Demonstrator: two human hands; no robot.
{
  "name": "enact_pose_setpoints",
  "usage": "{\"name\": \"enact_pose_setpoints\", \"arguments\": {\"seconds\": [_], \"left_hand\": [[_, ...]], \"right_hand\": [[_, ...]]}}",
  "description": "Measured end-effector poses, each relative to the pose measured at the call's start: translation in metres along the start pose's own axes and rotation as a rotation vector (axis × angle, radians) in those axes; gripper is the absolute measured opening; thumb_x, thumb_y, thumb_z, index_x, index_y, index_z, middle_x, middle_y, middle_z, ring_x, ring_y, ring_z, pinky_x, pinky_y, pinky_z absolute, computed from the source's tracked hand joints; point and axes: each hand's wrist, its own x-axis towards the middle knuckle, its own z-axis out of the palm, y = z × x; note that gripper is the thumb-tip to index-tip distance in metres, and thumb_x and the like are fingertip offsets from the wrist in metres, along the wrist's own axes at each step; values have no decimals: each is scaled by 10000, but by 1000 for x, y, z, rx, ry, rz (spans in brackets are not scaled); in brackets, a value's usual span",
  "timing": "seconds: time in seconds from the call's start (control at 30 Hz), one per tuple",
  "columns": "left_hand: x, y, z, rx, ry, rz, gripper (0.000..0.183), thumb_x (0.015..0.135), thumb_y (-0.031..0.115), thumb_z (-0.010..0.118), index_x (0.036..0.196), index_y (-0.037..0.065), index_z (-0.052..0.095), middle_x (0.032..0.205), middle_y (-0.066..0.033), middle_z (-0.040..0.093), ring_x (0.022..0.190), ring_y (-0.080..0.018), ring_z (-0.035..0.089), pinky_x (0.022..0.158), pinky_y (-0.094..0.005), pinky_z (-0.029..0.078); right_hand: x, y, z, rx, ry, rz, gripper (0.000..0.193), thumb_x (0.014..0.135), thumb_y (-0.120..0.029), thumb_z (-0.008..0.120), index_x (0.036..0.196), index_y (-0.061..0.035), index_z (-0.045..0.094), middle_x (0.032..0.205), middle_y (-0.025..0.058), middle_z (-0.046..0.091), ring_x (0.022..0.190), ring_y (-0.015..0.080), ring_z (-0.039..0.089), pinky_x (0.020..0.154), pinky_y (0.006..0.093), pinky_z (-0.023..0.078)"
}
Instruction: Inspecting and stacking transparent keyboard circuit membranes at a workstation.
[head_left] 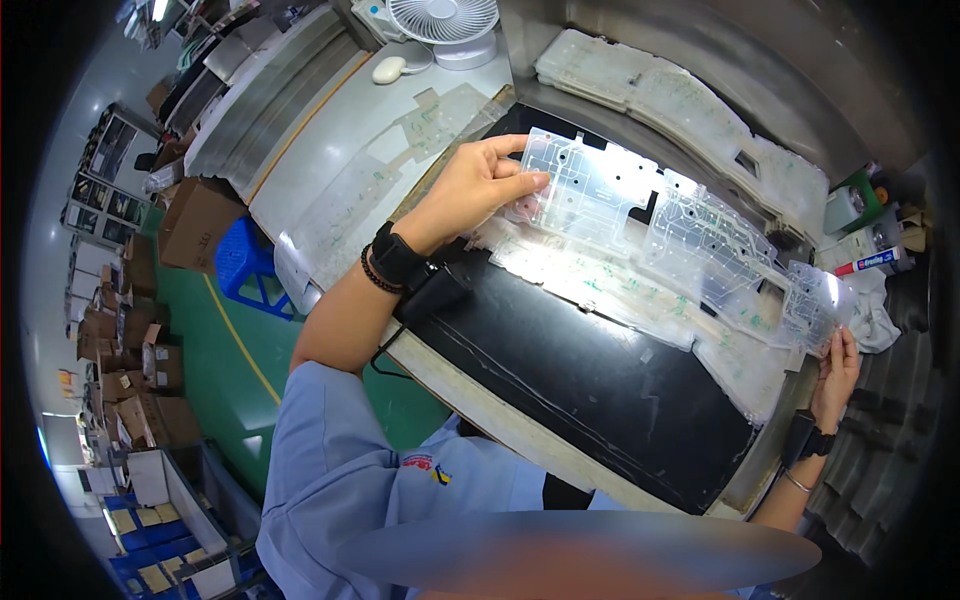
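A long, clear membrane circuit sheet with printed silvery traces, small dark holes and cut-outs stretches between my two hands. My left hand pinches its left end between thumb and fingers. At the sheet's far right end, the fingers of my right hand close on the lower edge. Beneath the held sheet, more translucent sheets with green marks lie on a black work surface; the held sheet partly covers them.
Another stack of translucent sheets lies along the metal back wall. A similar sheet rests on the pale bench at left, near a white fan and a white mouse. A marker-like tube and white cloth are at right. A blue stool stands below.
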Motion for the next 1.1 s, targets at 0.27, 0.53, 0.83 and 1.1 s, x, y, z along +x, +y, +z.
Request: {"name": "enact_pose_setpoints", "arguments": {"seconds": [0.27,0.53,0.83,1.1], "left_hand": [[3,-8,-5,39,-42,-36,346,831,90,581,1138,-46,497,801,-43,631,656,-59,560,620,-192,466],[7,-20,-11,33,-35,-100,209,833,100,582,1001,-25,565,812,-30,627,677,-41,558,621,-172,452],[12,-25,-12,36,-95,-107,177,834,80,570,988,-2,539,815,-19,612,699,-26,527,590,-158,404],[9,-12,-10,112,-80,-54,631,793,7,579,1339,72,270,792,-55,608,664,-36,509,591,-174,408]], "right_hand": [[-1,-31,-3,-121,-219,135,255,877,-108,523,1105,5,526,898,6,553,773,65,507,709,191,416],[-16,-117,224,-545,-610,-522,244,804,-91,588,1032,-5,582,971,105,605,848,165,588,731,263,457],[-3,-80,323,-439,-702,-409,196,735,-106,655,910,-19,652,794,113,636,712,146,585,632,251,459],[-14,-82,326,-560,-574,-761,96,717,-81,637,806,-45,638,754,83,634,713,240,566,717,320,443]]}}
